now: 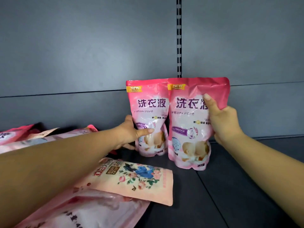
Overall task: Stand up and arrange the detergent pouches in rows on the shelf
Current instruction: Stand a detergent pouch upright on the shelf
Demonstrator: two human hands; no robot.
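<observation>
Two pink detergent pouches stand upright side by side on the dark shelf, both near the grey back panel. The left pouch sits slightly further back, and its right edge is overlapped by the right pouch. The left hand has its grip around the left pouch's lower left side, thumb across the front, fingers behind. The right hand has its grip on the right pouch's right edge, thumb pressed on the front near the printed characters, fingers wrapped behind. Both pouch bottoms seem to rest on the shelf, though contact under the right one is hard to tell. At lower left, a peach floral pouch lies flat on the shelf, partly on top of another pink pouch at the bottom edge. More pink pouches lie flat in a heap at far left, behind the left forearm. A slotted upright rail runs down the back panel above the standing pouches.
</observation>
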